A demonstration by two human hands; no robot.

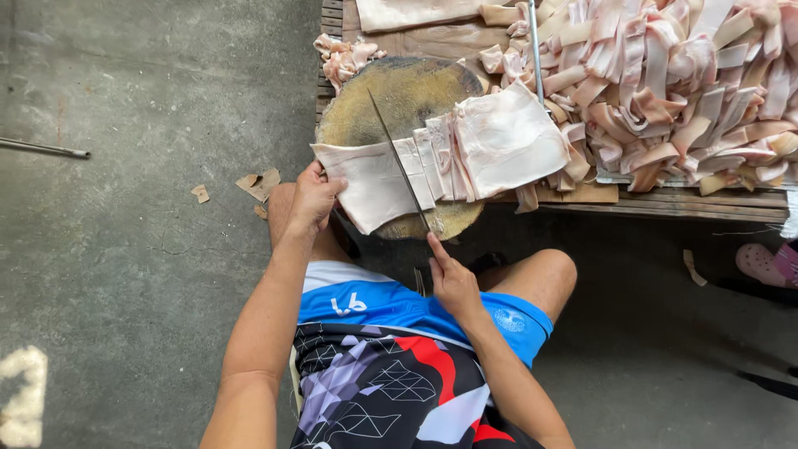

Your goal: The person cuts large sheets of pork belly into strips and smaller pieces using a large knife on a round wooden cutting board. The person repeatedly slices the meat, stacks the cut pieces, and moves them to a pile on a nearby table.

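Note:
A wide slab of pale pork skin (370, 179) lies across a round wooden chopping block (407, 91). My left hand (312, 199) presses on the slab's near left edge. My right hand (451, 278) grips the handle of a long knife (397, 158), whose blade lies across the slab. To the right of the blade lie several cut strips (432, 158) and a larger uncut sheet (507, 137).
A big heap of cut pork strips (682, 83) covers the wooden pallet table (665, 204) at the right. A small pile of scraps (345, 58) sits behind the block. A metal rod (46, 150) lies on the concrete floor. Another person's pink shoe (761, 264) shows at the right.

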